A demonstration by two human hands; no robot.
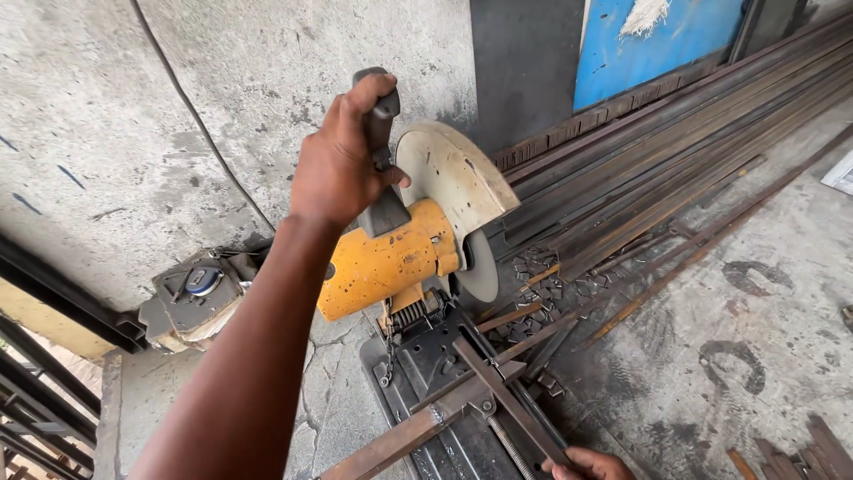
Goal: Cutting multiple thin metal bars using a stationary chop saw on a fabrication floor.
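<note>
Currently my left hand (342,164) is wrapped fully round the dark handle (378,124) of the yellow chop saw (391,262), fingers closed tight, thumb over the top. Saw head is raised: the cutting disc (480,267) hangs under its pale guard (458,178), clear of the work, no sparks visible.

My right hand (588,464) shows only partly at the bottom edge. It rests on the near end of a rusty steel bar (511,404) that runs diagonally across the saw's dark base (426,356); whether the fingers close round it I cannot tell.

A second flat bar (400,440) crosses the base toward lower left, by the vise screw (508,444).

Progress, as I judge it: stock is laid on the base under the disc, but the piece looks uncut at the blade line and the head is up, so the cut itself remains. Small offcuts (533,271) lie scattered on the concrete floor (755,302) behind the disc, so some pieces appear already done. A long stack of steel lengths (675,151) lies along the wall, well apart from my hands. A grey box-like device (195,298) sits left of the saw.
</note>
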